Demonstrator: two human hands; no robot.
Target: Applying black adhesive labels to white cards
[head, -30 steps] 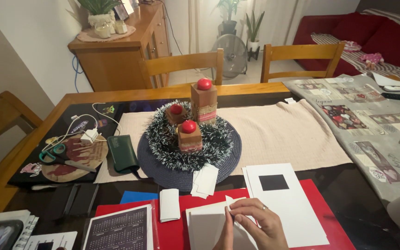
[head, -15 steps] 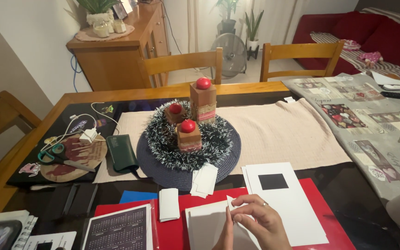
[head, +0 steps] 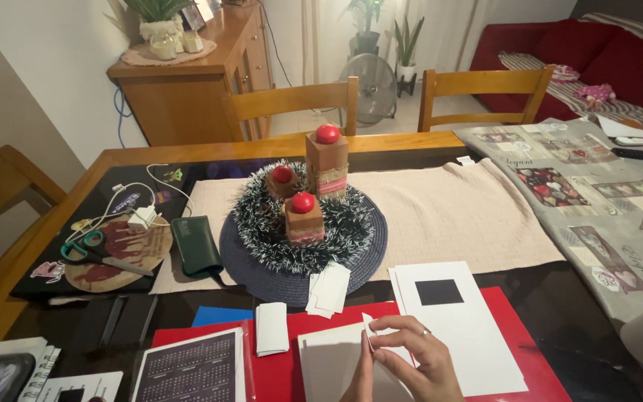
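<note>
My right hand point(head: 420, 359) is low in the middle of the view, its fingertips pinching the upper corner of a white folded sheet point(head: 327, 360). Only a sliver of my left hand point(head: 359, 378) shows, and it presses against the same sheet's right edge from below. The sheet lies on a red folder point(head: 284, 368). Just right of my hands is a white card with a black square point(head: 461, 333). A small folded white paper point(head: 271, 328) and a dark calendar card point(head: 191, 369) lie to the left.
A tinsel wreath with three wooden blocks topped by red balls point(head: 305, 212) sits on a dark round mat on a beige runner point(head: 448, 216). Small white cards point(head: 329, 289), a green case point(head: 195, 246), scissors point(head: 87, 251), a charger cable point(head: 141, 216) and a patterned grey cloth point(head: 597, 201) surround it. Wooden chairs point(head: 292, 104) stand behind.
My right hand's fingers have shifted slightly along the corner of the white sheet. Everything else on the table is as it was.
</note>
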